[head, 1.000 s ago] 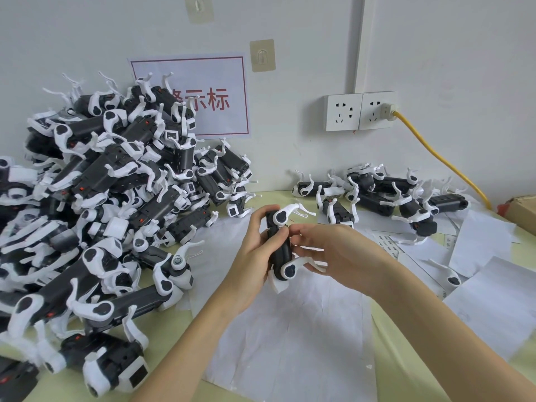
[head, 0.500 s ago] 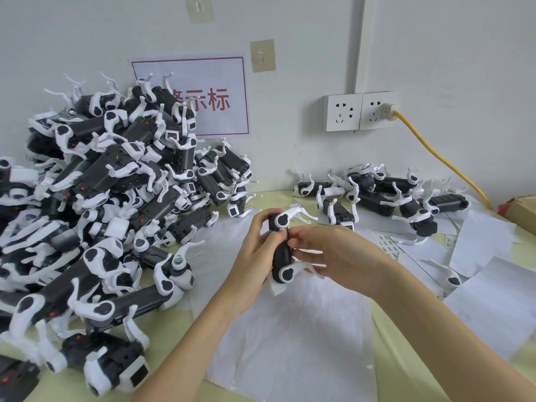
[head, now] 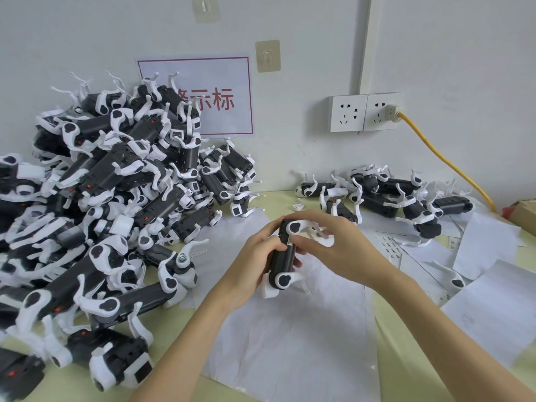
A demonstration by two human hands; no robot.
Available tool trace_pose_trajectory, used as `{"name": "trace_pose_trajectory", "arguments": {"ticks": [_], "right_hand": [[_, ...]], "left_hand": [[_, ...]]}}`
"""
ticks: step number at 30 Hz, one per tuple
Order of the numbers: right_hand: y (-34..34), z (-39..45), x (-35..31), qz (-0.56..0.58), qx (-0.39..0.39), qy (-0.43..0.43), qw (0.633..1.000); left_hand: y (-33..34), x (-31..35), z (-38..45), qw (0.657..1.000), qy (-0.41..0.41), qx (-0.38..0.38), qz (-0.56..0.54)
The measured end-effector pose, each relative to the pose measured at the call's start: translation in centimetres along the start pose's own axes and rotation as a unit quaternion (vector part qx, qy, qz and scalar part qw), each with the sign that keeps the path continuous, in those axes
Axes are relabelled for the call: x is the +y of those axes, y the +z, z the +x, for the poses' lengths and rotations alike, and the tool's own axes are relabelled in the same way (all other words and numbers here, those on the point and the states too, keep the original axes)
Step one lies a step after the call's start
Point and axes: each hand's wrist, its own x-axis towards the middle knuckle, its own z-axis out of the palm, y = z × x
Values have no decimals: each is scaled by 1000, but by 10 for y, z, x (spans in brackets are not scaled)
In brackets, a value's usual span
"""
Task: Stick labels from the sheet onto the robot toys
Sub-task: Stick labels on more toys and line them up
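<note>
A black robot toy with white legs [head: 283,258] is held upright over the white paper in the middle of the table. My left hand [head: 255,262] grips its body from the left side. My right hand [head: 336,250] reaches in from the right, fingers curled against the toy's upper body, where a small white label [head: 289,242] shows by the fingertips. A label sheet with small printed stickers [head: 391,248] lies on the table behind my right wrist.
A big heap of the same toys [head: 110,198] fills the left side up to the wall. A smaller group of toys [head: 385,195] lies at the back right. Loose white sheets [head: 493,309], a yellow cable [head: 446,163] and a cardboard box [head: 522,213] are on the right.
The toy has turned slightly in my hands and its top leg has swung right. My right fingers have shifted along the upper body.
</note>
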Motion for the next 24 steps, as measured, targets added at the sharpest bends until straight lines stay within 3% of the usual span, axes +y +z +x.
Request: {"name": "trace_pose_trajectory", "arguments": {"ticks": [9,15,19,24], "right_hand": [[17,-1,7,64,36,47,996],[25,2,14,118,193,104,969],[25,3,15,202,189,147,950],[22,2,12,277,184,149,931]], "left_hand": [[-1,2,-2,995,-18,48,80],[-3,8,-2,993,19,116,3],[-4,5,0,985,37,162,-36],[-5,5,2,985,73,151,-50]]}}
